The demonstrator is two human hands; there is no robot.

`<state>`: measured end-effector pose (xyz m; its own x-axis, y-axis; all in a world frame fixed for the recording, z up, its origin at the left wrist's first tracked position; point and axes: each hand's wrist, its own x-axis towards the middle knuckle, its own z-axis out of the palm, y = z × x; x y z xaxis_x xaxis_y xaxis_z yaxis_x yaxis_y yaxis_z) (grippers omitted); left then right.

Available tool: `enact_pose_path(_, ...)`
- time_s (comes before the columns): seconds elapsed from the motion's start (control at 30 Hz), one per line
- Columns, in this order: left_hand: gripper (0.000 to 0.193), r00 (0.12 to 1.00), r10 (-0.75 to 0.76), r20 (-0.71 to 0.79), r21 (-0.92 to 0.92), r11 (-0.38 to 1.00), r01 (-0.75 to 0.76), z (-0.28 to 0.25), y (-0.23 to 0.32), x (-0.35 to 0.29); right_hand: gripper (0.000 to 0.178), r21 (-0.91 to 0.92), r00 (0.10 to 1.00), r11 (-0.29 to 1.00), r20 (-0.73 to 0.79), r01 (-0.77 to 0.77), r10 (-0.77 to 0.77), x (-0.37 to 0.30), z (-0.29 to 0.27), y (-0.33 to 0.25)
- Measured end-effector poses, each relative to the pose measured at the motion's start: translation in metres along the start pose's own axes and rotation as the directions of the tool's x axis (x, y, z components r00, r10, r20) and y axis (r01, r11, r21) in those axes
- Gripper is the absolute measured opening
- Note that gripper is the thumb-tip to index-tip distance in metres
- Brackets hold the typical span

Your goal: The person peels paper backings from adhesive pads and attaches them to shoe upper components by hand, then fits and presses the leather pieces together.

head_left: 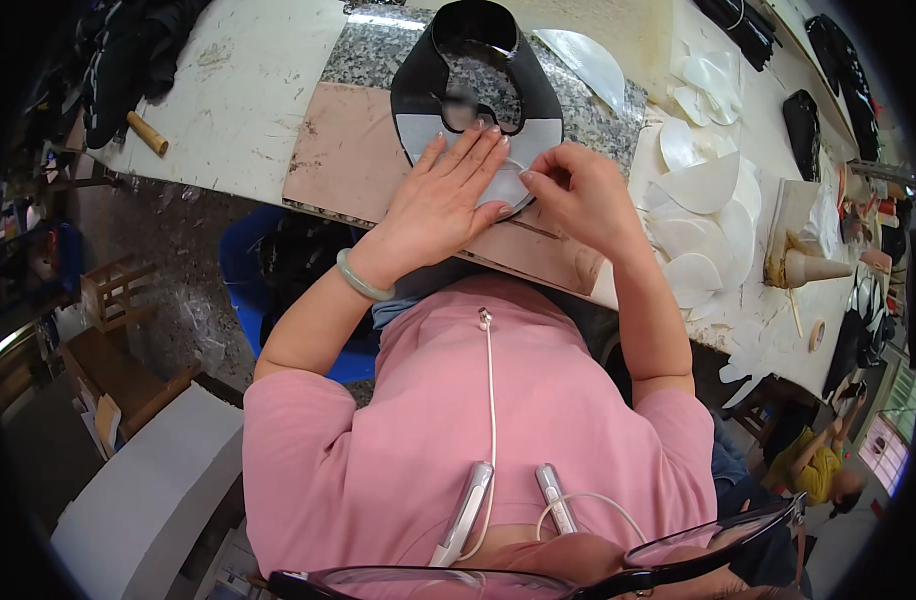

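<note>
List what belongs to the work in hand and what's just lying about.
In the work: left hand, flat on the pale layer of a black curved piece; right hand, near the layer's edge; probably the loose white cut-outs.

Apparently just lying about: wooden rod; small roll; black bundle.

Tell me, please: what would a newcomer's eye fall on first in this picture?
The bright pink shirt fills the lower middle. Above it, the left hand, with a pale green bracelet at its wrist, lies flat on a curved black-and-white piece, and the right hand is at that piece's lower right edge. Farther right, many white cut pieces lie scattered and overlapping.
</note>
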<state>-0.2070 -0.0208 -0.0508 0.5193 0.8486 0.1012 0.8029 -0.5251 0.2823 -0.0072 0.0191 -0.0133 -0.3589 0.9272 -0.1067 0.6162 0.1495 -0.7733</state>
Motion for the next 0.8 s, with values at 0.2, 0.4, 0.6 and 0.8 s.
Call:
enact_pose_path(0.2,0.065,1.0,-0.009,-0.021,0.011,1.0,0.009,-0.001,0.002,0.001,0.023,0.028,0.994,0.998,0.091,-0.063,0.061,0.008,-0.008,-0.002)
enact_pose_path(0.4,0.072,0.999,-0.025,-0.043,-0.036,0.999,0.023,-0.001,0.001,0.001,0.019,0.012,0.989,0.994,0.102,0.106,-0.107,0.002,-0.003,-0.017)
enact_pose_path(0.6,0.079,0.998,-0.054,-0.043,-0.087,0.995,0.05,-0.002,0.002,0.001,0.012,0.174,0.993,0.979,-0.034,-0.104,0.112,0.016,-0.018,0.014)
enact_pose_path(0.8,0.081,0.997,-0.043,-0.062,-0.094,0.995,0.037,-0.001,0.001,0.001,0.018,0.007,0.993,0.994,-0.047,0.113,-0.113,0.013,-0.005,0.023)
